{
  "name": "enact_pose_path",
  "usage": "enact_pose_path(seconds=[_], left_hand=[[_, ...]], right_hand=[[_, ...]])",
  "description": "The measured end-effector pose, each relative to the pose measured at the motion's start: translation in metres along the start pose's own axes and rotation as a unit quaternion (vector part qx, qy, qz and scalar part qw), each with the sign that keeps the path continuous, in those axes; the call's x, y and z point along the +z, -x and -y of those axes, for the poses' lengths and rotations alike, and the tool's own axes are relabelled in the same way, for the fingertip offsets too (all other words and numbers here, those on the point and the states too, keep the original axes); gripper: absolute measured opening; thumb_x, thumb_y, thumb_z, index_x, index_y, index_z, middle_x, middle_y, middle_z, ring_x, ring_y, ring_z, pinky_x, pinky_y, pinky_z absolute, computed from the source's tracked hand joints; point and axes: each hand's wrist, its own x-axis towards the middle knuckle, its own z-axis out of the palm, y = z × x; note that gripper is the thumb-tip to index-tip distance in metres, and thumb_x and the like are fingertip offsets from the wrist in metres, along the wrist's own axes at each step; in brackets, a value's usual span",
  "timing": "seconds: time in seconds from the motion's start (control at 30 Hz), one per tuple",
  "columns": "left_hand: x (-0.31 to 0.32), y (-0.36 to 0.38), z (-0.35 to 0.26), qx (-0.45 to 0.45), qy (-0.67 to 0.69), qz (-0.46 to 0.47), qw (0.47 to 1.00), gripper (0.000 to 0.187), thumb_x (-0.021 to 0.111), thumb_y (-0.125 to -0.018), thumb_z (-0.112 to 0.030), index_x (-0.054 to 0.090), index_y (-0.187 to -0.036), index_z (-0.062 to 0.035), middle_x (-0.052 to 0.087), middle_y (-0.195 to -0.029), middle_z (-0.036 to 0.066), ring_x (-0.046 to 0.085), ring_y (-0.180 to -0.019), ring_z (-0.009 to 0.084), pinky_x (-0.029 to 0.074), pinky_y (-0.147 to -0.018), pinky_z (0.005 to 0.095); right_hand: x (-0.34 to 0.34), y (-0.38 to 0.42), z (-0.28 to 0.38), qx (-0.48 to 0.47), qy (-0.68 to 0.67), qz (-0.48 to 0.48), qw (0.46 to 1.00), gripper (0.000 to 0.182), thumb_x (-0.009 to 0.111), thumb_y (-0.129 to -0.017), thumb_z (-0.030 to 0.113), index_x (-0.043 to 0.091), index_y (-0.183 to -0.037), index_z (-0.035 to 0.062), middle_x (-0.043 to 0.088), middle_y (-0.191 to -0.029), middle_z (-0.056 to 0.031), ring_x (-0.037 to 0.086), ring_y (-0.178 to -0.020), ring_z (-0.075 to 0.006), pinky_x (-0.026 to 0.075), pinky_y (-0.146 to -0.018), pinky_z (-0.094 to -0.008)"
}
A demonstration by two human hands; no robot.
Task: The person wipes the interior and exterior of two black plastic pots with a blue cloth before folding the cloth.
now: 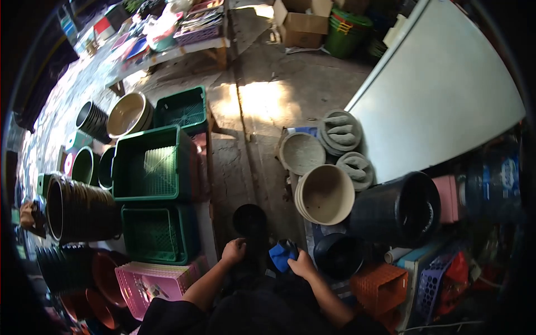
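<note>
Clutched blue cloth (281, 257) in right grip (300, 263); held left grip (234, 250) near black bucket (249, 220), couldn't tell if closed; had open floor (265, 176) beside desk edge (209, 226).

Your cloth (280, 257) is blue; you see a black bucket (249, 220), green crates (146, 191), cream tubs (328, 194) and a pink latticed basket (134, 293).

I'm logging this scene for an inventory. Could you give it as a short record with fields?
left hand: curled; too dark to tell if it grips anything
right hand: holding a blue cloth
beyond left hand: black container
left side: green crates, pink baskets
right side: stacked cream pots, orange baskets
far right: large white panel
</note>
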Motion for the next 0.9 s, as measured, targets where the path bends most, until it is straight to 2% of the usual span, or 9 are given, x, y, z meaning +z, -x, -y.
enact_pose_path(seconds=[0.03,0.07,0.13,0.27,0.33,0.37,0.47,0.67,0.9], left_hand=[[-0.004,-0.001,0.010,-0.030,0.013,0.004,0.999,0.036,0.059,-0.091,-0.025,0.063,-0.121,-0.0054,0.067,-0.110,0.021,0.063,-0.107,0.0352,0.049,-0.094,0.0418],[-0.004,-0.004,0.021,-0.046,0.019,0.003,0.999,0.036,0.059,-0.091,-0.025,0.063,-0.121,-0.0054,0.067,-0.110,0.021,0.063,-0.107,0.0352,0.049,-0.094,0.0418],[0.000,-0.017,0.047,-0.060,0.053,-0.013,0.997,0.037,0.060,-0.091,-0.023,0.061,-0.123,-0.0051,0.067,-0.110,0.022,0.064,-0.106,0.0347,0.050,-0.093,0.0411],[0.042,-0.064,0.117,-0.096,0.143,-0.049,0.984,0.038,0.060,-0.092,-0.021,0.058,-0.127,-0.0058,0.068,-0.106,0.019,0.065,-0.103,0.0324,0.049,-0.092,0.0391],[0.041,-0.082,0.122,-0.120,0.123,-0.038,0.984,0.040,0.060,-0.092,-0.020,0.056,-0.130,-0.0062,0.067,-0.107,0.019,0.064,-0.104,0.0323,0.049,-0.093,0.0391],[0.040,-0.092,0.121,-0.134,0.101,-0.028,0.985,0.043,0.060,-0.092,-0.020,0.054,-0.133,-0.0065,0.066,-0.109,0.019,0.063,-0.105,0.0322,0.048,-0.093,0.0391],[0.074,-0.131,0.154,-0.137,0.141,-0.064,0.978,0.047,0.060,-0.092,-0.018,0.049,-0.136,-0.0053,0.063,-0.114,0.022,0.062,-0.107,0.0331,0.047,-0.094,0.0409],[0.118,-0.181,0.190,-0.165,0.211,-0.094,0.959,0.043,0.061,-0.091,-0.011,0.048,-0.131,-0.0026,0.061,-0.114,0.020,0.061,-0.106,0.0339,0.046,-0.094,0.0424],[0.111,-0.185,0.169,-0.241,0.245,-0.105,0.933,0.036,0.059,-0.091,-0.007,0.048,-0.126,-0.0036,0.062,-0.109,0.015,0.062,-0.102,0.0289,0.047,-0.092,0.0411]], right_hand=[[0.024,-0.027,-0.015,-0.037,-0.050,-0.007,0.998,0.034,0.061,-0.074,0.012,0.064,-0.106,-0.0015,0.068,-0.089,-0.0243,0.066,-0.091,-0.0411,0.050,-0.081,-0.0442],[0.044,-0.053,-0.024,-0.016,-0.034,-0.008,0.999,0.035,0.060,-0.074,0.010,0.064,-0.106,-0.0032,0.069,-0.088,-0.0192,0.068,-0.087,-0.0304,0.050,-0.080,-0.0383],[0.082,-0.105,-0.049,0.005,-0.043,0.001,0.999,0.033,0.060,-0.073,0.012,0.066,-0.103,-0.0002,0.068,-0.089,-0.0240,0.066,-0.092,-0.0394,0.050,-0.081,-0.0431],[0.140,-0.201,-0.102,0.072,0.008,0.080,0.994,0.039,0.060,-0.075,0.019,0.065,-0.109,-0.0004,0.068,-0.100,-0.0248,0.064,-0.101,-0.0391,0.049,-0.089,-0.0430],[0.164,-0.237,-0.123,0.102,0.050,0.069,0.991,0.050,0.062,-0.080,0.026,0.060,-0.122,-0.0007,0.064,-0.117,-0.0231,0.059,-0.115,-0.0379,0.046,-0.097,-0.0420],[0.174,-0.249,-0.129,0.083,0.091,0.030,0.992,0.050,0.069,-0.081,0.025,0.059,-0.119,-0.0046,0.065,-0.115,-0.0240,0.063,-0.110,-0.0343,0.050,-0.091,-0.0397],[0.177,-0.269,-0.092,0.092,0.168,-0.007,0.981,0.056,0.073,-0.080,0.030,0.057,-0.123,-0.0029,0.064,-0.117,-0.0249,0.061,-0.111,-0.0383,0.049,-0.092,-0.0418],[0.197,-0.306,-0.102,0.088,0.160,-0.040,0.982,0.047,0.075,-0.080,0.027,0.058,-0.115,0.0009,0.064,-0.113,-0.0244,0.060,-0.109,-0.0403,0.048,-0.091,-0.0455],[0.210,-0.318,-0.119,0.096,0.162,-0.106,0.976,0.045,0.075,-0.080,0.026,0.057,-0.115,0.0026,0.063,-0.113,-0.0230,0.061,-0.109,-0.0387,0.048,-0.090,-0.0454]])
